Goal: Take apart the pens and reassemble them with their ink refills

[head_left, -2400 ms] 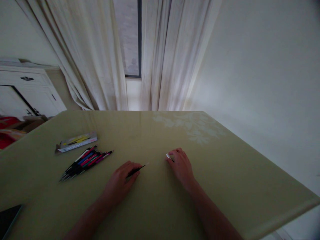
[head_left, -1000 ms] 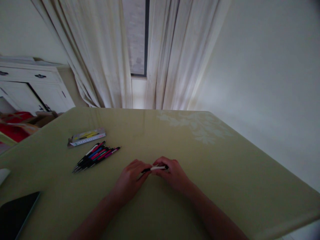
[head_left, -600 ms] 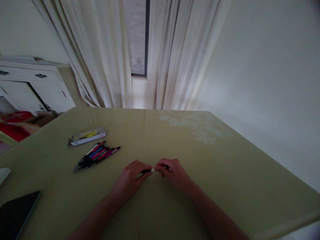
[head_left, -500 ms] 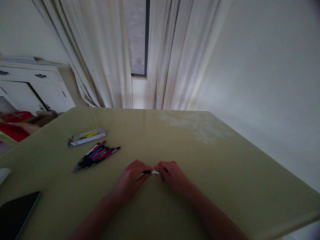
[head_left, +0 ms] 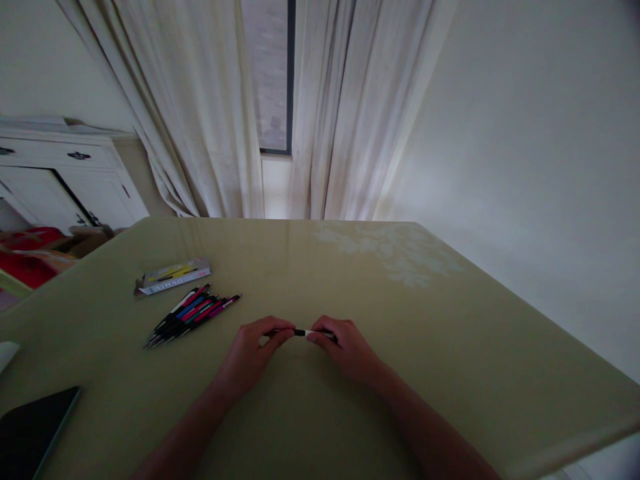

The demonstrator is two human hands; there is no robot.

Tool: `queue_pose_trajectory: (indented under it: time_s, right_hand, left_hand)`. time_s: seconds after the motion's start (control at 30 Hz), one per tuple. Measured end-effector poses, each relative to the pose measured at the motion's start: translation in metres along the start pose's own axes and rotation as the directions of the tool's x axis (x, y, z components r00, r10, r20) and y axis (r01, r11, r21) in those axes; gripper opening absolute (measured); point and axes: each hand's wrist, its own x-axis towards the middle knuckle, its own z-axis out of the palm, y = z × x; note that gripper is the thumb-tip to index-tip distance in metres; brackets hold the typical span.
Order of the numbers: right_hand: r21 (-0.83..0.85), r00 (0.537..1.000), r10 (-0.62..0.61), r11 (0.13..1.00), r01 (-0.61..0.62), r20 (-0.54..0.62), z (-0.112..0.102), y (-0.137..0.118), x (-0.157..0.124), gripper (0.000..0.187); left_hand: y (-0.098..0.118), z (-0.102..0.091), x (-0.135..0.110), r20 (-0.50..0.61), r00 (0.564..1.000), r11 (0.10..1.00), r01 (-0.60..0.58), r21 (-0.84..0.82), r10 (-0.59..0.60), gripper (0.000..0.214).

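The fingers of the left hand [head_left: 249, 347] pinch the black part of a black-and-white pen [head_left: 300, 332]; those of the right hand [head_left: 347, 343] grip its white part. The pen bridges the narrow gap between them, over the green table [head_left: 465, 360]. Leftward lies a pile of pens [head_left: 193, 315], with a printed box [head_left: 175, 278] just beyond.

held pen [head_left: 300, 332]: black and white
pen pile [head_left: 193, 315]: mostly black; pink, blue, green, purple, white parts
box [head_left: 175, 285]: pale grey-white, yellow on top
tabletop [head_left: 475, 347]: olive green, pale leafy print at far end
flat slab [head_left: 35, 427]: black, pale greenish edge
curtains [head_left: 200, 100]: off-white
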Motion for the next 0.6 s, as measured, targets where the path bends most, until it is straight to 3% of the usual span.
queue_pose_trajectory:
  time_s: [0.07,0.2,0.43,0.6]
  right_hand:
    - [0.002,1.000,0.005,1.000,-0.005,0.015,-0.0004,0.0007,0.0000,0.031]
    - [0.023,1.000,0.007,1.000,-0.007,0.001,-0.0004,0.0017,0.0007,0.031]
    - [0.016,1.000,0.007,1.000,-0.008,0.011,-0.0018,0.0036,0.0010,0.033]
    - [0.002,1.000,0.011,1.000,-0.011,0.017,-0.0024,0.0012,0.0004,0.033]
  left_hand:
    - [-0.0032,-0.0001,0.0016,-0.025,1.000,0.998,-0.018,-0.065,0.016,0.015]
    - [-0.0089,-0.0005,0.0034,-0.013,0.996,0.980,0.088,-0.181,-0.092,0.031]
    - [-0.0071,-0.0050,0.0048,-0.002,0.997,0.982,0.071,-0.174,-0.072,0.025]
    - [-0.0068,-0.0050,0.0044,0.061,0.989,0.982,0.145,-0.121,-0.138,0.026]
